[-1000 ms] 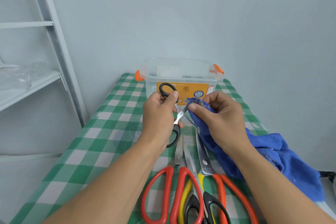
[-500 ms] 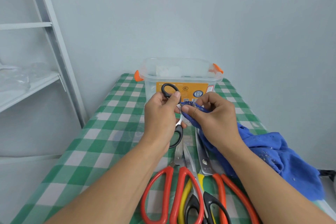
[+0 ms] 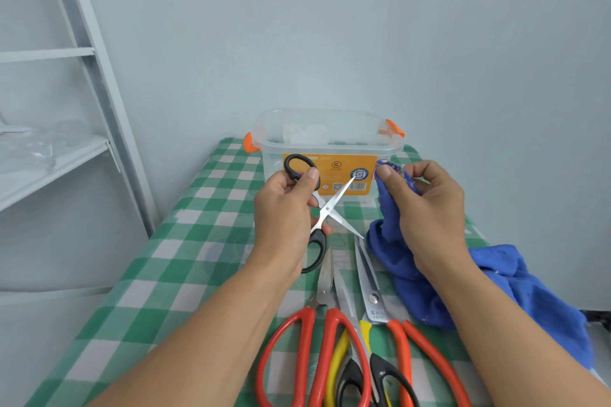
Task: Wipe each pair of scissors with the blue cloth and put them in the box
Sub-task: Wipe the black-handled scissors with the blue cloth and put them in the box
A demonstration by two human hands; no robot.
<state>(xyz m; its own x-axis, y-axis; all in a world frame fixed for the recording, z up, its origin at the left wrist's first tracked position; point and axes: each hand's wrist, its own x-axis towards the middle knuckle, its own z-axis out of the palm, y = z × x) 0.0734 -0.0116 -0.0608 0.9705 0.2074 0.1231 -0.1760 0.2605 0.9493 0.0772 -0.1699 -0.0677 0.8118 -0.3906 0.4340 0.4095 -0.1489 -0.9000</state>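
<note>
Left hand (image 3: 281, 218) grips black-handled scissors (image 3: 325, 208) mid-frame, blades spread in an X (not touching cloth). Right hand (image 3: 426, 208) pinches blue cloth (image 3: 496, 274), which trails to lower right. Clear box (image 3: 330, 139) behind, upper centre. Three other scissors (image 3: 334, 340) lie at bottom centre on checked tabletop (image 3: 158, 274).

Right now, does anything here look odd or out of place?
Nothing looks spilled or broken. The black scissors in the left hand are open, blades bare, tips toward the blue cloth that the right hand pinches.
</note>
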